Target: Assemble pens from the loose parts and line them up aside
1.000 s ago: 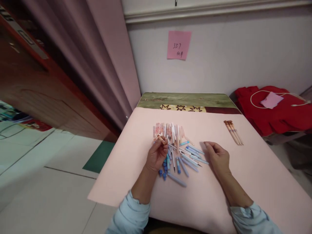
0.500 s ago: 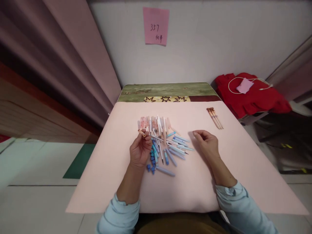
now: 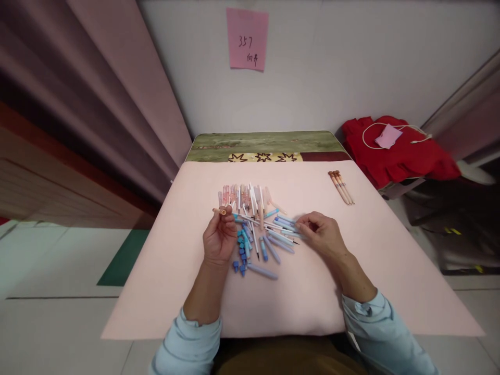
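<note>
Three brown-topped pens (image 3: 341,188) lie R on pink sheet (image 3: 304,302). Hands apart: L hand (image 3: 219,239) pinches tan tube (image 3: 219,211) by L edge of pen parts (image 3: 261,216); R hand (image 3: 322,232) at blue barrels (image 3: 286,228), R edge, grip can't tell. Step prob. picking part; next calls for freeing one w/o scattering rest. Pink wall note (image 3: 247,39): "357" + 2 unclear chars. No brands legible.

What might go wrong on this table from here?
The left grip holds a small tan tube above other parts, so it might slip and drop among them. The right grip is at the edge of crowded blue pen parts; pulling one could set others rolling. Small blue pieces lie close to the left grip, which might knock them.
</note>
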{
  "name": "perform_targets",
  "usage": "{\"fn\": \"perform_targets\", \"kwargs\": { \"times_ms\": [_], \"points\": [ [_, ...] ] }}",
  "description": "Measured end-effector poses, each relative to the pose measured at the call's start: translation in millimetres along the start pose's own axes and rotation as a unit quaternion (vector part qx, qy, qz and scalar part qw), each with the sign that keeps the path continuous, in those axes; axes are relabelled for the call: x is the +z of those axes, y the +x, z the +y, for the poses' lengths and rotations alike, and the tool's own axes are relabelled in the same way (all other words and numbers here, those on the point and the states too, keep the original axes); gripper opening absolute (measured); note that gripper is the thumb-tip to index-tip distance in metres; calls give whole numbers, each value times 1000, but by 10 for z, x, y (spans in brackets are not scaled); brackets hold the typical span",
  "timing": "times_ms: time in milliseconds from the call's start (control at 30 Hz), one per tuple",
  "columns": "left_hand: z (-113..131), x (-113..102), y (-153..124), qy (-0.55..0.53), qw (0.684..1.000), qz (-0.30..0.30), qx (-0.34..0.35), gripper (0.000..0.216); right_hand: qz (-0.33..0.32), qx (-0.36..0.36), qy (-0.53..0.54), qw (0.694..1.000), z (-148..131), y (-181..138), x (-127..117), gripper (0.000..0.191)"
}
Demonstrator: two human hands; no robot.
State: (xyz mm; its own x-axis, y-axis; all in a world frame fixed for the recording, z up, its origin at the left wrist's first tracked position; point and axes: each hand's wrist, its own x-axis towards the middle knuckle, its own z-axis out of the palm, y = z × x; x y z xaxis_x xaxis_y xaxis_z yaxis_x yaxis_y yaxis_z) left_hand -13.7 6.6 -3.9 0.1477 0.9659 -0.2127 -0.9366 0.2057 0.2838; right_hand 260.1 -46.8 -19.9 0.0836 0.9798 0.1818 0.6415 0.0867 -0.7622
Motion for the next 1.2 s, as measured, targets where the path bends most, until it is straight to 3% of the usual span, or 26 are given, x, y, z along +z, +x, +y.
{"fn": "perform_targets", "kwargs": {
  "times_ms": [167, 333, 567, 1000, 1200],
  "points": [
    [0, 5, 9, -4, 999, 35, -1, 31, -78, -37, -58, 995, -41, -12, -84, 11],
    [-29, 26, 9, -14, 1000, 14, -3, 31, -103, -87, -102, 985, -95, -32, -106, 14],
    [-66, 42, -3, -10, 999, 29, -25, 31, -126, -156, -218, 955, -88, -132, -57, 14],
    [-98, 33, -25, 48, 998, 25, -37, 20, -106, -114, -298, 942, -126, -168, 69, 22],
    [-148, -1, -32, 107, 992, 52, -36, 12, -82, -89, -175, 977, -134, -165, -55, 16]
  ]
}}
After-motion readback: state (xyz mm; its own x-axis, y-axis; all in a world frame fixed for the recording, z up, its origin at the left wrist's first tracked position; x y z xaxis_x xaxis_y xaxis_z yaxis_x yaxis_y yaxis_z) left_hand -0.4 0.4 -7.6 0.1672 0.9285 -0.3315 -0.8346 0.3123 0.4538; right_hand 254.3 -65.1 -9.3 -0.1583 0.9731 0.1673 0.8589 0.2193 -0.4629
